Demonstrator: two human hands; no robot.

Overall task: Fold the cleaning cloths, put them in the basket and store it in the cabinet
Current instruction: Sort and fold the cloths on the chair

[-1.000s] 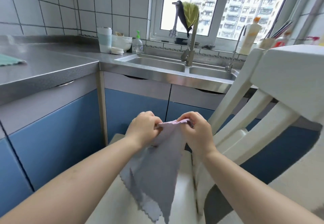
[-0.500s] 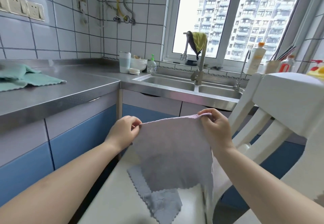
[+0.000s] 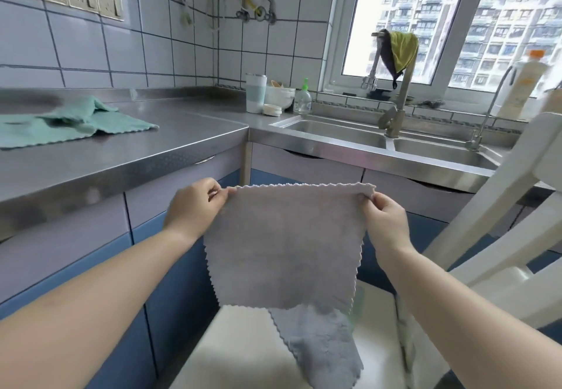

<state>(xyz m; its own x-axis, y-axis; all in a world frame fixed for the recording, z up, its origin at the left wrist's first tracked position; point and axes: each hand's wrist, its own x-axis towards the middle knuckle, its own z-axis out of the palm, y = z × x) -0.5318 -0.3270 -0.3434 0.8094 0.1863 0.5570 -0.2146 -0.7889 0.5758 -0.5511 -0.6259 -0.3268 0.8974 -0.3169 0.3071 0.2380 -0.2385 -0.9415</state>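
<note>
A pale pink-grey cleaning cloth hangs spread flat in the air in front of the blue cabinet fronts. My left hand pinches its top left corner and my right hand pinches its top right corner. Below it a grey-blue cloth lies on the white chair seat. Green cloths lie rumpled on the steel counter at the left. No basket is in view.
The white chair's back stands close on the right. The steel counter runs along the left to a double sink with a tap draped in a yellow rag. A cup, bowls and bottles stand by the window.
My hands have drawn apart and stretched the bunched cloth out flat between them. The view has tilted up, so more of the counter and wall shows.
</note>
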